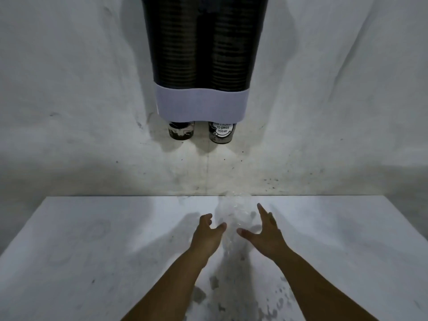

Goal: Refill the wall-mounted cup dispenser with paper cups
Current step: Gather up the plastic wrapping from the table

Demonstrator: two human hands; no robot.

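Note:
A dark two-tube cup dispenser (203, 42) with a pale band (201, 104) at its base hangs on the wall. One printed paper cup pokes out under each tube: the left cup (181, 131) and the right cup (220, 133), which reads "to smile today". On the white table lies a crumpled clear plastic wrapper (234, 216). My left hand (208, 232) and my right hand (264, 232) are on either side of the wrapper, fingers spread. I cannot tell whether they touch it. Neither hand holds cups.
The white table (92, 251) runs up to a rough whitewashed wall (69, 89). Dark smudges and stains mark the table's near part (231, 302). The tubes show ribbed stacks of cups inside.

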